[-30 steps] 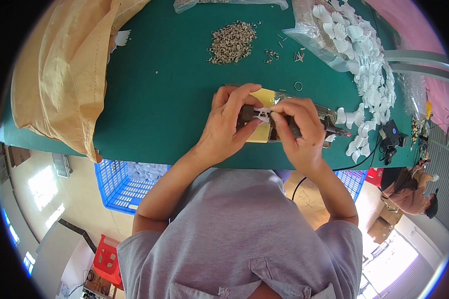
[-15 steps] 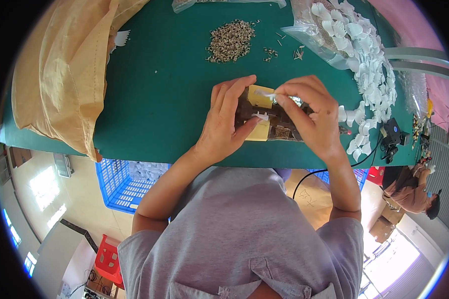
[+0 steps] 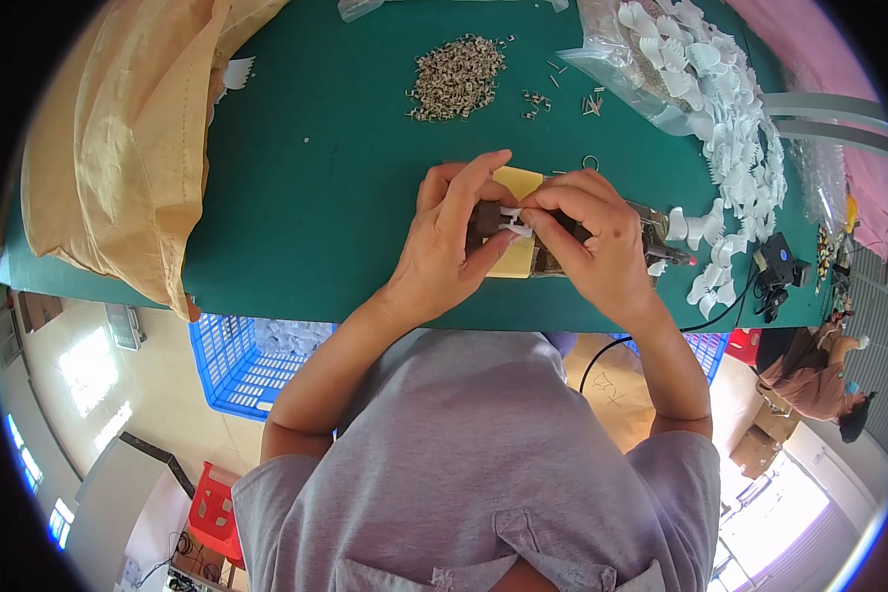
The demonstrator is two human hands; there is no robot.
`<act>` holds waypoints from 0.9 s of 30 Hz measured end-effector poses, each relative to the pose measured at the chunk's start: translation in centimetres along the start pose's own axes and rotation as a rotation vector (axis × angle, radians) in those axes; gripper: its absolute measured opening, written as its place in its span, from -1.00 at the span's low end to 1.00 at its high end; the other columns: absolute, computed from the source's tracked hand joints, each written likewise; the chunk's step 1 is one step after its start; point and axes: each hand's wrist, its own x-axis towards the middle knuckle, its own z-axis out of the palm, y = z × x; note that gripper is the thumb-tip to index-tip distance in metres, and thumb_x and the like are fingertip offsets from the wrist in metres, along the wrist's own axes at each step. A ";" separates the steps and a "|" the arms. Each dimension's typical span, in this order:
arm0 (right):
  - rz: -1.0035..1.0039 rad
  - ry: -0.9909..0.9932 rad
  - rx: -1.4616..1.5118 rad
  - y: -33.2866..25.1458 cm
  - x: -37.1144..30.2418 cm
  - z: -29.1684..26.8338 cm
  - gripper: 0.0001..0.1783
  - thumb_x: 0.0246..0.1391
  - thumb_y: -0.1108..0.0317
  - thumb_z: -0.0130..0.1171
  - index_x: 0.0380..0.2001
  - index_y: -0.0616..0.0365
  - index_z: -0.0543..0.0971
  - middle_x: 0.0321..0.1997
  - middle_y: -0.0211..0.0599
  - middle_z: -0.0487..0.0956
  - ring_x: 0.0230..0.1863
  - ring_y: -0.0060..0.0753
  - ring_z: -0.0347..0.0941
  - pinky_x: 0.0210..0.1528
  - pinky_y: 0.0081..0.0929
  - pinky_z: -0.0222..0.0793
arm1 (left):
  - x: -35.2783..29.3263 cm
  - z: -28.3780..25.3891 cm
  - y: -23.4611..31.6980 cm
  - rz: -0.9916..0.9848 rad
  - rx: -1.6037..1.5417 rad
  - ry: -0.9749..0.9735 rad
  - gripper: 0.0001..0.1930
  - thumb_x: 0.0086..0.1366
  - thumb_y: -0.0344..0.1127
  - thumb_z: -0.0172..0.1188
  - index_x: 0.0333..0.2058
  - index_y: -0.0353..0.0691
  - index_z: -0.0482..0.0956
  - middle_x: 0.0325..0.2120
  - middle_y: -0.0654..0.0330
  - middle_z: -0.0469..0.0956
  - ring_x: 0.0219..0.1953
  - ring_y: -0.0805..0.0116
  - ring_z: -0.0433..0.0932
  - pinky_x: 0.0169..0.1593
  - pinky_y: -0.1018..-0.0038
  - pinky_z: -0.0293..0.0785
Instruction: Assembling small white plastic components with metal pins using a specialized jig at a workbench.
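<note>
Both hands meet over the green table (image 3: 306,197). The left hand (image 3: 451,242) and the right hand (image 3: 592,237) pinch one small white plastic piece (image 3: 512,223) between their fingertips, just above a dark little tool block (image 3: 553,242) that sits on a yellow pad (image 3: 515,222). The fingers are closed tight on the piece.

A second ago the right hand was lower and held the piece more from the side. Half a second ago that hand lay flat across the block. Now its fingers curl in and touch the left thumb. The left hand has stayed in almost the same spot.

Near the right hand, loose white pieces (image 3: 705,247) lie in a row on the table. Farther back, a clear plastic bag (image 3: 651,69) is full of the same white pieces, and some spill out of it. A heap of tiny metal clips (image 3: 457,77) lies bare on the table, in no box.

On the left lies a big tan sack (image 3: 128,148); what is in it cannot be seen. Under the table edge stands a blue basket (image 3: 242,365) with pale things inside.
</note>
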 end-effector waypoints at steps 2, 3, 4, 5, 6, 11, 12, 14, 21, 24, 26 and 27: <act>0.003 0.008 -0.028 0.0 -0.1 0.0 -0.91 0.04 0.51 0.35 -0.33 0.18 0.70 -0.33 -0.31 0.66 -0.26 -0.23 0.51 -0.24 -0.33 0.45 | 0.1 0.0 0.1 -0.014 -0.012 0.001 -0.14 0.09 -0.63 0.40 0.37 -0.21 0.22 -0.13 0.18 0.63 0.11 0.10 0.46 0.12 0.27 0.49; 0.004 0.010 -0.027 0.0 -0.1 -0.1 -0.91 0.04 0.51 0.35 -0.33 0.18 0.70 -0.33 -0.31 0.66 -0.26 -0.23 0.51 -0.24 -0.33 0.45 | 0.0 0.0 0.1 -0.014 -0.012 -0.001 -0.14 0.09 -0.63 0.40 0.37 -0.21 0.22 -0.13 0.18 0.63 0.11 0.10 0.46 0.12 0.27 0.49; 0.009 -0.024 -0.004 0.1 0.0 -0.3 -0.91 0.06 0.51 0.34 -0.32 0.19 0.70 -0.32 -0.31 0.66 -0.28 -0.26 0.53 -0.25 -0.36 0.46 | 0.0 0.0 0.0 -0.017 -0.008 -0.003 -0.14 0.10 -0.63 0.40 0.37 -0.21 0.22 -0.13 0.18 0.64 0.11 0.11 0.45 0.12 0.28 0.49; 0.014 -0.055 0.019 0.3 0.2 -0.5 -0.91 0.07 0.51 0.33 -0.31 0.20 0.71 -0.32 -0.30 0.66 -0.29 -0.30 0.54 -0.25 -0.39 0.47 | 0.0 0.0 0.0 -0.018 -0.004 -0.006 -0.14 0.11 -0.63 0.40 0.37 -0.21 0.22 -0.13 0.18 0.64 0.10 0.12 0.45 0.12 0.29 0.49; 0.014 -0.051 0.019 0.5 0.5 -0.8 -0.91 0.07 0.51 0.33 -0.31 0.20 0.71 -0.32 -0.30 0.66 -0.29 -0.30 0.54 -0.25 -0.39 0.47 | 0.0 -0.1 0.0 -0.015 -0.003 -0.009 -0.14 0.11 -0.63 0.40 0.37 -0.21 0.22 -0.13 0.18 0.64 0.10 0.12 0.45 0.12 0.29 0.49; 0.165 -0.199 0.145 2.6 3.1 -1.6 -0.90 0.10 0.44 0.32 -0.29 0.15 0.72 -0.30 -0.36 0.63 -0.36 -0.44 0.58 -0.25 -0.52 0.50 | 0.0 -0.1 0.2 -0.034 0.012 -0.028 -0.23 0.12 -0.61 0.39 0.30 -0.22 0.27 -0.10 0.18 0.66 0.11 0.10 0.41 0.09 0.30 0.47; 0.120 -0.306 0.132 3.0 3.6 -1.8 -0.90 0.09 0.42 0.33 -0.29 0.10 0.72 -0.31 -0.37 0.62 -0.36 -0.44 0.57 -0.26 -0.51 0.49 | 0.0 -0.2 0.2 -0.029 0.013 -0.032 -0.23 0.12 -0.61 0.39 0.30 -0.22 0.27 -0.10 0.18 0.66 0.11 0.10 0.41 0.09 0.30 0.47; 0.091 -0.391 0.104 3.3 5.0 -2.2 -0.91 0.08 0.41 0.34 -0.30 0.07 0.73 -0.34 -0.39 0.59 -0.36 -0.45 0.56 -0.27 -0.49 0.48 | -0.1 -0.3 0.3 -0.018 0.057 -0.032 -0.28 0.11 -0.61 0.38 0.23 -0.23 0.29 -0.10 0.18 0.66 0.14 0.08 0.38 0.13 0.27 0.42; 0.052 -0.535 0.036 4.5 6.4 -1.2 -0.93 0.04 0.36 0.37 -0.36 -0.05 0.72 -0.38 -0.41 0.54 -0.35 -0.37 0.54 -0.29 -0.39 0.46 | -0.1 -0.2 0.2 -0.025 0.007 -0.020 -0.32 0.14 -0.55 0.38 0.23 -0.20 0.29 -0.13 0.17 0.67 0.09 0.03 0.38 0.19 0.20 0.28; 0.032 -0.239 -0.092 4.5 6.6 -1.4 -0.87 0.02 0.49 0.38 -0.31 0.06 0.72 -0.33 -0.45 0.52 -0.39 -0.52 0.45 -0.34 -0.52 0.38 | -0.2 -0.2 0.1 -0.028 0.055 -0.024 -0.29 0.09 -0.61 0.39 0.21 -0.23 0.28 -0.13 0.17 0.67 0.10 0.12 0.36 0.19 0.29 0.31; 0.017 -0.320 -0.030 4.1 6.5 -2.0 -0.85 0.02 0.50 0.37 -0.30 0.05 0.72 -0.32 -0.43 0.53 -0.38 -0.52 0.46 -0.34 -0.51 0.38 | -0.1 -0.3 0.2 -0.025 0.033 -0.018 -0.38 0.07 -0.61 0.39 0.13 -0.21 0.40 -0.13 0.18 0.66 0.06 0.12 0.36 0.15 0.28 0.31; 0.001 -0.401 0.029 4.0 6.4 -2.1 -0.84 0.02 0.51 0.37 -0.29 0.05 0.73 -0.31 -0.41 0.53 -0.37 -0.51 0.48 -0.34 -0.51 0.38 | -0.1 -0.5 0.3 -0.027 0.034 -0.023 -0.38 0.07 -0.61 0.39 0.13 -0.21 0.40 -0.13 0.18 0.66 0.06 0.12 0.36 0.15 0.28 0.31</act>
